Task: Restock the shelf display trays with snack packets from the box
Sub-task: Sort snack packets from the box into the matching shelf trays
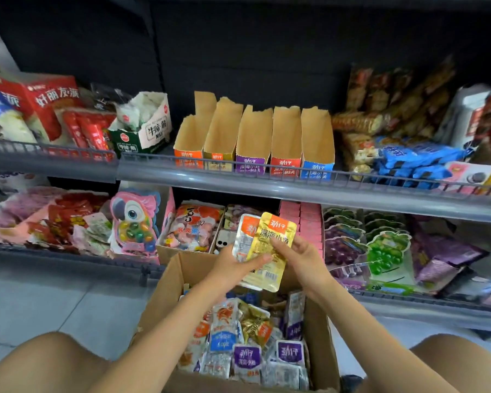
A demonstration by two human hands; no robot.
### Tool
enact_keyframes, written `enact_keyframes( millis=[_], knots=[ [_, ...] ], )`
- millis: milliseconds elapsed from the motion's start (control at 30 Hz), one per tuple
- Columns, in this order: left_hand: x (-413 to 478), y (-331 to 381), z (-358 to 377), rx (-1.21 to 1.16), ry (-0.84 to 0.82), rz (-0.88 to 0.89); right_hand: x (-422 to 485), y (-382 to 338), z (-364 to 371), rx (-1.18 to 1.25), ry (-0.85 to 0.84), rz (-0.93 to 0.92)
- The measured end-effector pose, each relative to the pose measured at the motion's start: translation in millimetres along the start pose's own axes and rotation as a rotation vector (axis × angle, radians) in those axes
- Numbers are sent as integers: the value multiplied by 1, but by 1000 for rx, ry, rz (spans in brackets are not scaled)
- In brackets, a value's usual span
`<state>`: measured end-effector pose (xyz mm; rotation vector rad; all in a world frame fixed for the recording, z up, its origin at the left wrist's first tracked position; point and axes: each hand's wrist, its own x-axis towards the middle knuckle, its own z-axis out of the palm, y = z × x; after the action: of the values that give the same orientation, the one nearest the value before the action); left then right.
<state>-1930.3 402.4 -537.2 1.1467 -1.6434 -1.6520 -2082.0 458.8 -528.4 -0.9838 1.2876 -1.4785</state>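
A cardboard box (165, 296) between my knees holds several mixed snack packets (247, 355), purple, blue, orange and gold. Above it, my left hand (233, 268) and my right hand (304, 256) together hold a small stack of packets: a yellow packet (275, 236) in front and an orange-and-white packet (245, 232) behind it. My right thumb lies across the yellow packet's face. On the upper shelf stands a row of several empty cardboard display trays (254, 137) with orange, yellow, purple, red and blue fronts.
A wire rail (238, 163) runs along the upper shelf's front edge. Red boxes (51, 103) and a green-and-white carton sit left of the trays, biscuit and blue packs (414, 163) right. The lower shelf holds a parrot-shaped candy pack (133, 219), a phone (224, 239), pink boxes and grape gummy bags (380, 248).
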Motion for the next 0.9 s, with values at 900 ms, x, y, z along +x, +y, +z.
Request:
enact_keyframes(
  millis=[900],
  knots=[
    [-10,95,-49,-152,-136,-15,47,-96,10,-70,-73,59]
  ],
)
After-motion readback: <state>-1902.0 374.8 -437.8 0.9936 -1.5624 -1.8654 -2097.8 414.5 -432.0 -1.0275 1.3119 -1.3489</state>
